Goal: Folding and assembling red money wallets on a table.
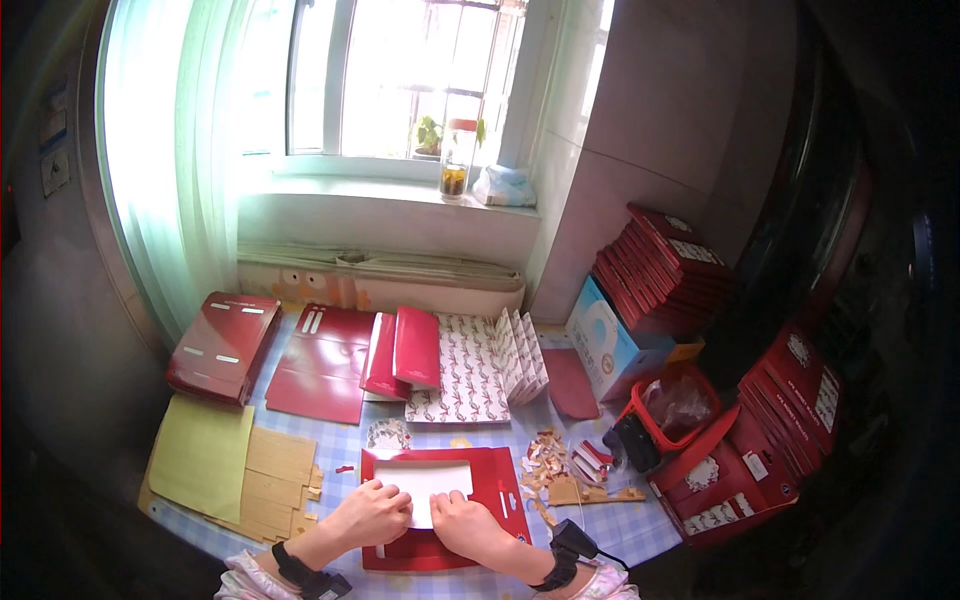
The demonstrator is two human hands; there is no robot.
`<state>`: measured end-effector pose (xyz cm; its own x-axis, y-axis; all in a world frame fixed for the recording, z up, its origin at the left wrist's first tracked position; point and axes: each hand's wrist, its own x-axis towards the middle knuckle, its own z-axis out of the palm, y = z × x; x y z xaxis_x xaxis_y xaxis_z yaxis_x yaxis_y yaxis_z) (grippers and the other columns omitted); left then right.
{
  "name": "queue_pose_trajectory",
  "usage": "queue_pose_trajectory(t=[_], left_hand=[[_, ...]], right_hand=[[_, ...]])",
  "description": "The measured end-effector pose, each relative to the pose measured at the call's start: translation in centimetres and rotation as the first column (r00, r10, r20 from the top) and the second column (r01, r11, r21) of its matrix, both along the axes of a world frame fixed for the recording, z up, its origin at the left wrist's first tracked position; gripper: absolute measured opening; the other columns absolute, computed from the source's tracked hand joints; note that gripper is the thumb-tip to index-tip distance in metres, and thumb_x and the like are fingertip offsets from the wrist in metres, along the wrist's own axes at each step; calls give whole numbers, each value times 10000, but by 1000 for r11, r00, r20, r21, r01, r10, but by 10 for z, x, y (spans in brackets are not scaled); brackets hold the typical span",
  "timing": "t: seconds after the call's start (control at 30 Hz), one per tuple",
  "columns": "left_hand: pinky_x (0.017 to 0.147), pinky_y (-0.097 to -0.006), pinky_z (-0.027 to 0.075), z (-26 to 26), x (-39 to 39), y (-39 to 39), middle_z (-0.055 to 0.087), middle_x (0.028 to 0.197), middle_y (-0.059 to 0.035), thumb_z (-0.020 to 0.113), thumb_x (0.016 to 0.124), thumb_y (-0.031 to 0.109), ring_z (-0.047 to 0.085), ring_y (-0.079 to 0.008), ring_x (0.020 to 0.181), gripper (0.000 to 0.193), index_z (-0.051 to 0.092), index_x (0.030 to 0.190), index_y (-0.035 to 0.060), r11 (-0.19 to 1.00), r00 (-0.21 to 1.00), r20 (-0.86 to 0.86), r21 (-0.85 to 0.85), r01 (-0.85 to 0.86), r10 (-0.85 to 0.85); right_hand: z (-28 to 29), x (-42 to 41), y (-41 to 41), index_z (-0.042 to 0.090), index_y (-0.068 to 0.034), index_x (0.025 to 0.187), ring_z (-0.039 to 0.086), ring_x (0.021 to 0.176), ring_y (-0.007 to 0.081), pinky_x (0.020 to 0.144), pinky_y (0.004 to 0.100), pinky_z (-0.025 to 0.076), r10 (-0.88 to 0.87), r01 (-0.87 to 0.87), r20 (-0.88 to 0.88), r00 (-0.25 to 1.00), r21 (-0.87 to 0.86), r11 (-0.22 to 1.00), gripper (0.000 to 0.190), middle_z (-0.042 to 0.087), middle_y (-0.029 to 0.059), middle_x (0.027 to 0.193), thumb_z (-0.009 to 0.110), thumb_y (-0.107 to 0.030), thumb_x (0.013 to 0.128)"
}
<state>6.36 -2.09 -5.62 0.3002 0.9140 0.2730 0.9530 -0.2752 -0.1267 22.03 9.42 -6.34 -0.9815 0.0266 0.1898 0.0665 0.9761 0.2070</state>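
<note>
A red cardboard sleeve (491,480) lies flat before me on the checked tablecloth. Within its frame is a white card panel (424,474). My left hand (373,512) has curled fingers at the panel's lower left part. Close beside it, my right hand (469,525) bends its fingers onto the panel's lower right part, its wrist over the red card. Both hands seem to pinch the white card; the undersides of the fingertips are hidden. Just beyond the sleeve is a floral paper cutout (388,433). Black straps circle both wrists.
Behind lie red folders (225,345), an open red sheet (322,375) and folded patterned card (457,375). Yellow sheet (202,457) and tan strips (277,480) are left. Paper scraps (544,461), a red basket (637,397), a blue box (600,337) and stacked red wallets (660,270) stand right.
</note>
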Motion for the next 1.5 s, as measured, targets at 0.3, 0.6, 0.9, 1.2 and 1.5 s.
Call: queue_pose_trajectory(t=[0.3, 0.6, 0.9, 1.2, 1.5], left_hand=[[485, -272, 478, -7, 13, -5, 558, 679, -33, 561, 729, 202, 582, -163, 526, 173, 608, 760, 39, 995, 994, -62, -32, -97, 95], [474, -282, 480, -11, 16, -7, 581, 683, -49, 531, 755, 168, 628, -180, 567, 129, 548, 715, 46, 991, 994, 8, -86, -105, 106], [456, -321, 474, -3, 3, -1, 595, 608, -49, 579, 747, 210, 611, -207, 518, 123, 556, 692, 101, 992, 977, 196, -101, -70, 89], [596, -370, 491, -13, -7, 6, 615, 729, -73, 618, 790, 292, 613, -270, 697, 196, 631, 780, 97, 938, 815, 465, -202, -281, 344], [669, -367, 470, -18, -8, 8, 584, 768, -76, 672, 734, 350, 564, -272, 774, 254, 645, 781, 102, 916, 779, 484, -173, -361, 398]], right_hand=[[-6, 0, 0, 558, 108, 1033, 517, 803, 240, 603, 266, 495, -13, 31, 112, 994, -155, 987, 451, 528, 123, 865, 581, -174, 682], [1, 2, 2, 580, 104, 965, 524, 797, 246, 587, 286, 505, 27, -9, 75, 997, -231, 973, 414, 529, 114, 845, 603, -172, 657], [0, 0, 27, 594, -49, 949, 573, 845, 265, 641, 354, 513, 25, 11, 95, 995, -366, 931, 249, 580, 94, 861, 585, -203, 753], [-5, -8, 42, 601, -100, 881, 608, 792, 266, 654, 392, 497, -68, 85, 50, 996, -547, 833, 183, 619, 71, 798, 574, -273, 825], [-8, -11, 44, 606, -92, 934, 606, 811, 267, 679, 385, 494, -116, 109, 30, 993, -631, 768, 209, 593, 78, 859, 616, -249, 795]])
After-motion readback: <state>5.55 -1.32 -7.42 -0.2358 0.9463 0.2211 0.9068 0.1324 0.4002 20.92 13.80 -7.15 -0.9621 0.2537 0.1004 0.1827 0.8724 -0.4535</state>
